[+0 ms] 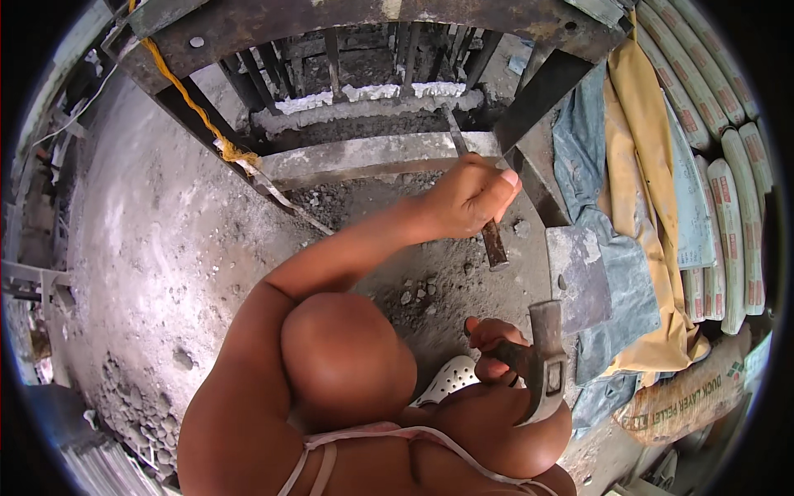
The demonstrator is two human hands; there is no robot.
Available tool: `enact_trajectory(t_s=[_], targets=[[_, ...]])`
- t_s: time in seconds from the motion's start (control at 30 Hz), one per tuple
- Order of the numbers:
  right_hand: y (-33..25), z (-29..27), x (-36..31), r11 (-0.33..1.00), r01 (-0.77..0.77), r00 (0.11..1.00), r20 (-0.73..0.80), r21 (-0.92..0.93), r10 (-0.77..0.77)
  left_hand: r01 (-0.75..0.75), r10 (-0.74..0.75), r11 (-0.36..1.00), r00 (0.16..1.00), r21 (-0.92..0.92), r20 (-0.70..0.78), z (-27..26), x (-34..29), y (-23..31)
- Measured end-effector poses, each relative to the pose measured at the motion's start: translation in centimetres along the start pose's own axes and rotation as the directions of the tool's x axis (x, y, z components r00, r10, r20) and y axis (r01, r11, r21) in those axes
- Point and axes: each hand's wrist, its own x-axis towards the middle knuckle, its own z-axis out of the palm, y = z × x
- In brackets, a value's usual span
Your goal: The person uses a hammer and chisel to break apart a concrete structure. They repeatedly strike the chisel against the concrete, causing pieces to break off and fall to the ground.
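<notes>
Your left hand (pixel 473 198) hides the middle of the long, dark steel chisel (pixel 457 136), and whether its tip touches the rough grey concrete ledge (pixel 372 110) is too small to tell. Your right hand (pixel 496 339) covers part of the worn, steel-headed hammer's (pixel 543 347) grip. Your right leg (pixel 521 426) partly hides the white perforated clog (pixel 451 379). The upper edge crops the rusty steel frame (pixel 331 21).

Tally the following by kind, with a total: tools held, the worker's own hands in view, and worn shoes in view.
Hammer: 1
Chisel: 1
Hands: 2 (left hand around the chisel, right hand around the hammer's handle)
White shoe, partly hidden: 1
Total: 5
</notes>
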Motion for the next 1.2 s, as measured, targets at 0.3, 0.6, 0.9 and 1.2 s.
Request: enact_trajectory(t_s=[0.3, 0.6, 0.9, 1.2], targets=[[0.6, -3.6, -2.5, 0.955, -0.246, 0.954, 0.132, -0.165, 0.269, 0.004, -0.003, 0.999, 1.000, -0.052, 0.016, 0.8, 0.2, -0.8], [1.7, -3.7, -4.0, 0.894, -0.446, 0.890, 0.086, -0.046, 0.448, 0.020, -0.020, 1.000, 1.000, -0.020, -0.019, 0.0, 0.3, -0.4], [0.5, -2.5, -1.7, 0.885, -0.234, 0.943, 0.126, -0.404, 0.307, 0.007, -0.007, 1.000, 0.999, -0.006, -0.051, 0.5, 0.8, -0.1], [-0.6, -2.4, -0.2, 0.864, -0.123, 0.936, 0.231, -0.489, 0.264, 0.027, -0.026, 0.997, 1.000, 0.078, -0.015, 0.9, 0.0, -0.4]])
